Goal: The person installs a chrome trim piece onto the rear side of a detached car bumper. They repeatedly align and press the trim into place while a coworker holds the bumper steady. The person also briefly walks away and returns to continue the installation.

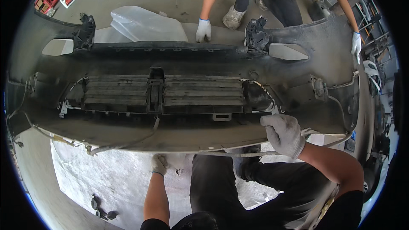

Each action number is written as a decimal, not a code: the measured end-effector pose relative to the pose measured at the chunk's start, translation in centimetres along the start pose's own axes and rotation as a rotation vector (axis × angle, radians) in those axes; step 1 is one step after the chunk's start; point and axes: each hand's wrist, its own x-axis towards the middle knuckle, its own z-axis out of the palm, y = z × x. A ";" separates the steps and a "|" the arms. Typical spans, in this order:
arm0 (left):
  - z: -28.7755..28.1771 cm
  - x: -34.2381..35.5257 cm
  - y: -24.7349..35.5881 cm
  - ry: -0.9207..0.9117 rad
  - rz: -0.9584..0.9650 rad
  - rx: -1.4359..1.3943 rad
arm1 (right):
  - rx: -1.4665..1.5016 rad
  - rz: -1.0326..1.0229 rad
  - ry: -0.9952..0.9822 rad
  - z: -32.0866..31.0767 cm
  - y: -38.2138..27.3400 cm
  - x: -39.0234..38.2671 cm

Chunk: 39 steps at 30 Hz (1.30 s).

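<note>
A large dark car bumper lies with its inner side up, spanning most of the head view. A slatted shutter grille sits in its middle. My right hand, in a pale knit glove, is over the bumper's near right part beside the grille's right end. Its fingers are curled in; whatever they hold, if anything, is hidden. My left hand, also gloved, is just below the bumper's near edge, with its fingers mostly hidden. A wiring harness runs along that edge.
Silver padded sheeting lies under the near edge, with small black parts on it. Across the bumper a co-worker crouches, one gloved hand at the far edge, the other at the right end. Clear plastic sheeting lies beyond.
</note>
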 end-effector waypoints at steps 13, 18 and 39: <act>1.0 -0.1 0.5 0.141 -0.004 -0.062 | 0.070 0.120 -0.084 0.0 -0.4 1.0; 0.3 -0.6 0.5 0.114 0.084 -0.050 | 0.066 0.136 -0.118 0.1 -0.8 1.2; -3.0 2.5 0.4 0.127 -0.005 -0.095 | -0.053 -0.005 -0.220 0.4 -0.3 -0.6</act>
